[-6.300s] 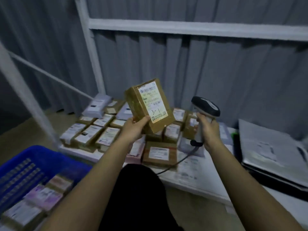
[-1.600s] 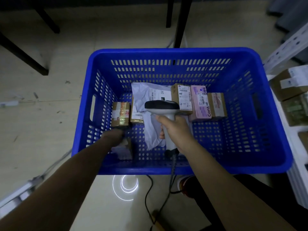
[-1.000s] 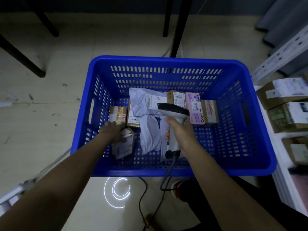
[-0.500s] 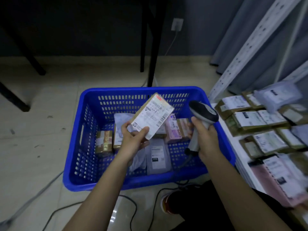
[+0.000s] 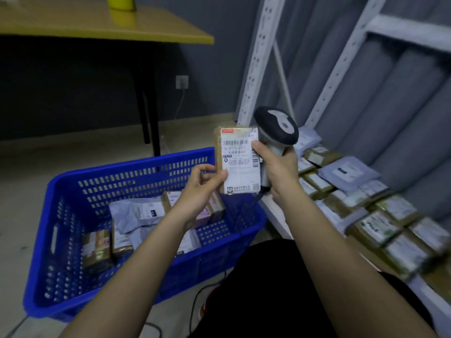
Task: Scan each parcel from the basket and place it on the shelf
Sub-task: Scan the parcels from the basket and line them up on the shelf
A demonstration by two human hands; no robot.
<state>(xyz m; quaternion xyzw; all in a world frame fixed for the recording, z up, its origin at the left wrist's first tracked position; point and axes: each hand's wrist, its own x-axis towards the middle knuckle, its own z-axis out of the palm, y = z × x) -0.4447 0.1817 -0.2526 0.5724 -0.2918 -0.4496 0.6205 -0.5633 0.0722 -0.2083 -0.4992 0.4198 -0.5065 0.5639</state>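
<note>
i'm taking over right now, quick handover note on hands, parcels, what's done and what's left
Left hand: pinches the lower left edge of the held parcel, label facing you.
Right hand: grips the scanner handle, thumb on the parcel's right edge.
Basket: several parcels still inside.
Shelf: rows of parcels already laid out.
Done: one parcel lifted out of the basket.
Left: scan it if not yet scanned (cannot tell), shelve it, then repeat for the rest.

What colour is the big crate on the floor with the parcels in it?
Bright blue, with slotted, perforated walls. The basket shows best in the head view, the only one.
</note>
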